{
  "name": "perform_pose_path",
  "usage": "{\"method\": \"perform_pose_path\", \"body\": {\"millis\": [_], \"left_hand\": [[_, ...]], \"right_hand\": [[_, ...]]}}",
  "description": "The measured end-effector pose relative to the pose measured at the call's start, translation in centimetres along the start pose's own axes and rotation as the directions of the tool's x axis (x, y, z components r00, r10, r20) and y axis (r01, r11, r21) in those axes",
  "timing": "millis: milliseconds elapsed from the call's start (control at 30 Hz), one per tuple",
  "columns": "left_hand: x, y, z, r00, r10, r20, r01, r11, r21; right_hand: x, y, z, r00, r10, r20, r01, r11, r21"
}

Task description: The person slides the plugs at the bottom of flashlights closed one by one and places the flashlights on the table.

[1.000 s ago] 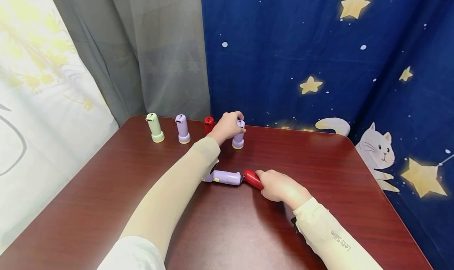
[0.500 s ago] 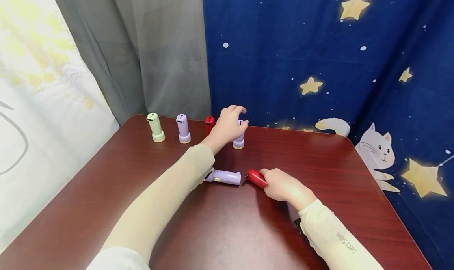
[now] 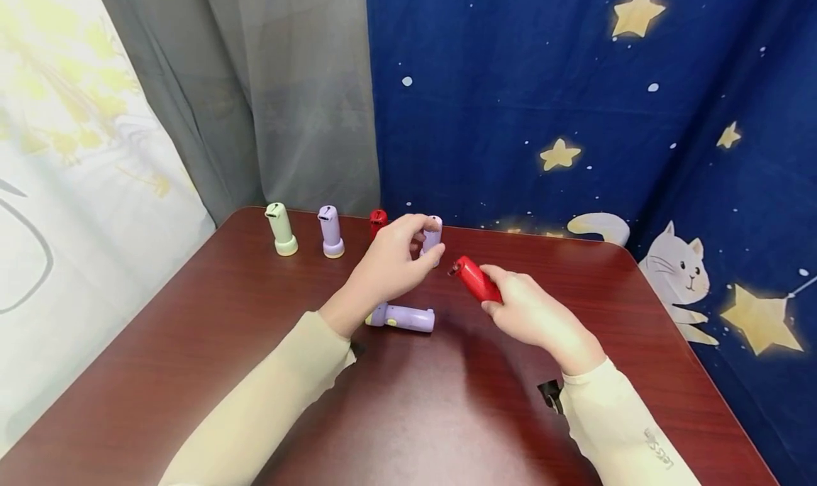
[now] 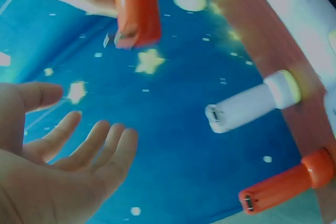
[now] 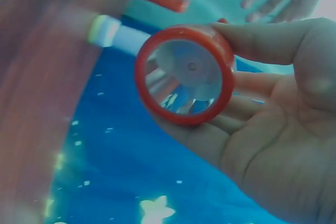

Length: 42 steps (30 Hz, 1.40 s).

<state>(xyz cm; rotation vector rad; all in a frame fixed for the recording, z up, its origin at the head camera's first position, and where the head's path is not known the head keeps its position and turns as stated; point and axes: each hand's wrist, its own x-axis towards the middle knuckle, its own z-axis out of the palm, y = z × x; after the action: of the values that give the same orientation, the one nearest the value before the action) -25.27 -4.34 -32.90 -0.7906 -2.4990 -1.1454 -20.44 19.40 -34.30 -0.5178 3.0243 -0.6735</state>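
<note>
A red flashlight point(image 3: 475, 280) in the right hand point(image 3: 539, 314), the left hand point(image 3: 396, 260) holding nothing.
Head view, taken from the lying purple flashlight point(image 3: 411, 319) on the table point(image 3: 574, 273): the red one is raised at two o'clock, its rear half in the right hand's curled fingers; the left hand is at twelve, thumb and forefinger apart, partly covering an upright purple flashlight point(image 3: 431, 230) and an upright red flashlight point(image 3: 378, 221); an upright green flashlight point(image 3: 281, 229) stands at ten. Left wrist view: at eight o'clock the left hand's relaxed fingers are well spread, apart from every flashlight. Right wrist view: the clear lens point(image 5: 184, 77) faces the camera near centre, the right fingers wrapping its body from three o'clock.
</note>
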Motion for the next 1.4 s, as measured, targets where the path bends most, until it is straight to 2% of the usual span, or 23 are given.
{"method": "perform_pose_path", "body": {"millis": [133,233,367,500,633,767,1000,1200,1400], "left_hand": [[-1.8,1.6,-0.8,0.999,-0.016,0.044,0.021,0.993,-0.117],[-2.7,2.5,-1.2,0.998,-0.023,0.052,0.033,0.98,-0.196],[-3.5,3.6,-1.5,1.0,-0.001,0.026,0.008,0.964,-0.265],[-4.0,4.6,-1.9,0.999,0.023,-0.026,-0.03,0.946,-0.324],[-4.2,5.2,-2.4,0.998,0.019,-0.059,-0.04,0.926,-0.376],[-4.4,5.6,-2.8,0.998,0.031,-0.061,-0.053,0.915,-0.401],[-4.9,5.9,-3.0,0.994,0.094,-0.062,-0.112,0.903,-0.415],[-5.3,5.8,-2.9,0.989,0.133,-0.059,-0.146,0.908,-0.392],[-5.1,5.5,-2.5,0.983,0.175,-0.047,-0.18,0.909,-0.376]], "right_hand": [[-1.0,-1.7,-1.1,0.998,-0.015,-0.059,0.023,0.991,0.134],[-1.8,-3.1,-1.5,0.996,-0.036,-0.086,0.057,0.964,0.261],[-2.8,-4.6,-1.8,0.994,-0.042,-0.104,0.081,0.911,0.404],[-3.4,-5.6,-2.1,0.992,-0.034,-0.121,0.089,0.867,0.49],[-3.8,-6.4,-2.1,0.987,-0.044,-0.157,0.12,0.844,0.523],[-4.0,-6.9,-2.0,0.98,-0.061,-0.188,0.153,0.835,0.529],[-4.4,-7.3,-1.8,0.97,-0.087,-0.227,0.192,0.845,0.499],[-4.4,-7.2,-1.7,0.964,-0.111,-0.243,0.219,0.848,0.483],[-4.5,-6.9,-1.7,0.962,-0.087,-0.259,0.206,0.853,0.479]]}}
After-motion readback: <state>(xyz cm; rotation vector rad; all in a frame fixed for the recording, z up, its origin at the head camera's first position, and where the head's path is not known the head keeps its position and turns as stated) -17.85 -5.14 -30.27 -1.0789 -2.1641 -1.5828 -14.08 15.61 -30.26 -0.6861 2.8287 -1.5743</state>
